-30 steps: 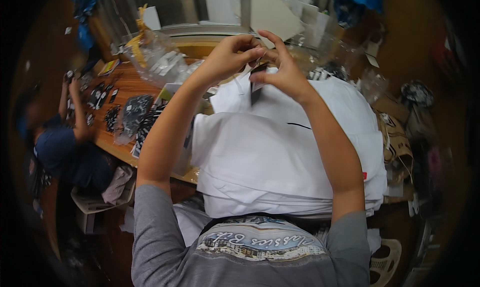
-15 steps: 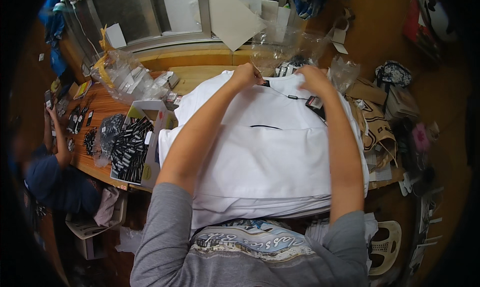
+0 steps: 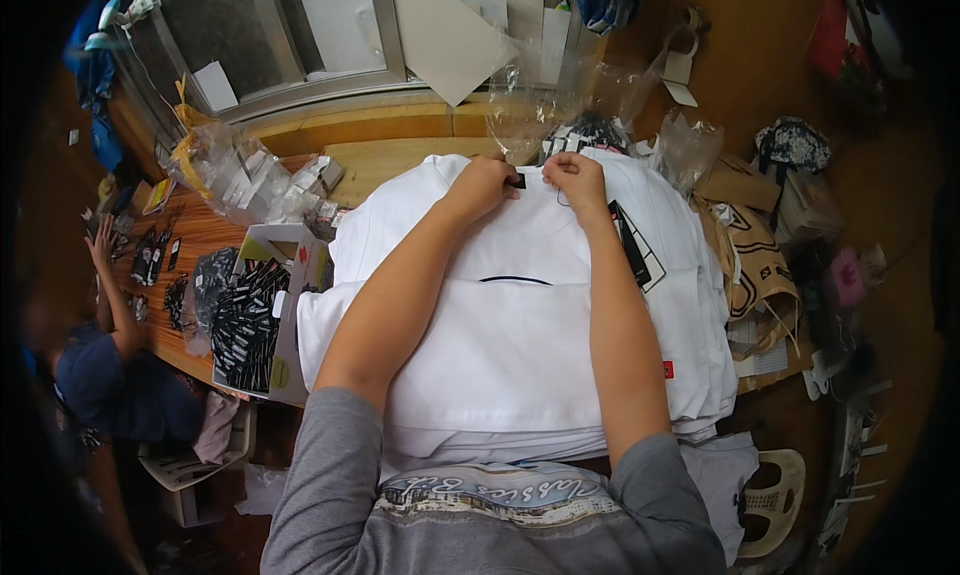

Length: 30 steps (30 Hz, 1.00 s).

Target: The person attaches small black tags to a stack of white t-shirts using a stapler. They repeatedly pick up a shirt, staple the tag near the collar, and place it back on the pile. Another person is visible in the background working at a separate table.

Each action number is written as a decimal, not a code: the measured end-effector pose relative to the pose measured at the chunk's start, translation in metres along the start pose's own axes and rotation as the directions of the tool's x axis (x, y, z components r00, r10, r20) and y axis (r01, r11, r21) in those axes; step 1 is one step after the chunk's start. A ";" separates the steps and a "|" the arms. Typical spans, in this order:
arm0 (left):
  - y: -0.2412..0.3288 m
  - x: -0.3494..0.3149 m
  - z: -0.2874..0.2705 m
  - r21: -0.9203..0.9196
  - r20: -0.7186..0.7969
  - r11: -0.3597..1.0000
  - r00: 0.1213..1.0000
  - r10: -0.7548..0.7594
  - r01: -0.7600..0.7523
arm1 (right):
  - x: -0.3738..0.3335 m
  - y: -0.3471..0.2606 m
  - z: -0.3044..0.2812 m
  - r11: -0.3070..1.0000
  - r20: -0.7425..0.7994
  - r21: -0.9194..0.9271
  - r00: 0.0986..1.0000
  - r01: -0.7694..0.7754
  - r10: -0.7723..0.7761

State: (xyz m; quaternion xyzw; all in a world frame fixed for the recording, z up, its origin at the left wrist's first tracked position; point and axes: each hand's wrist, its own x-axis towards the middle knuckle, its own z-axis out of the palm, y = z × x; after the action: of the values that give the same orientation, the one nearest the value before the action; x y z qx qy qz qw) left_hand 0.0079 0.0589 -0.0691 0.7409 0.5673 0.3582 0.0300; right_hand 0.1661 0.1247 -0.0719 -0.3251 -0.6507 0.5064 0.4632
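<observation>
A white T-shirt [image 3: 500, 345] lies folded on top of a stack of white shirts in front of me. My left hand [image 3: 482, 189] is closed at its neckline, fingers on the small black neck label [image 3: 520, 181]. Just right of it, my right hand [image 3: 577, 183] is pinched on a thin dark tag string, which loops below the fingertips. A black hang tag [image 3: 630, 250] with a white, black-lined part lies on the shirt beside my right forearm. A small red tab [image 3: 668, 370] shows near the shirt's right edge.
Left of the stack, an open box [image 3: 300, 315] holds many black tags. Behind it lies a clear plastic bag [image 3: 235, 175] of white pieces. A co-worker's hand [image 3: 102, 243] is over the table at far left. Brown paper bags [image 3: 755, 265] stand at the right.
My right hand has moved left toward my left hand and is now pinched on the string. The hang tag now lies flatter beside my right forearm. The co-worker's hand has shifted.
</observation>
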 end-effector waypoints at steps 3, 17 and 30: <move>0.002 0.005 0.006 0.206 0.067 0.978 0.998 0.004 -0.018 | 0.000 0.003 0.000 1.000 -0.011 -0.002 1.000 -0.006 0.006; -0.001 0.010 0.008 0.284 0.022 0.955 0.995 -0.093 0.083 | -0.001 -0.002 -0.001 0.992 -0.003 -0.096 0.997 0.081 -0.082; -0.005 0.011 -0.017 -0.246 0.024 0.896 0.926 -0.376 0.370 | 0.008 -0.005 0.012 0.956 0.003 -0.263 0.990 0.134 -0.138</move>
State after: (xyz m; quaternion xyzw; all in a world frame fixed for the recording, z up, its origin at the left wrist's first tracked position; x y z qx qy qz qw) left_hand -0.0044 0.0642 -0.0534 0.6048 0.6501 0.4221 0.1829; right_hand 0.1519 0.1264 -0.0659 -0.3419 -0.7292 0.3803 0.4547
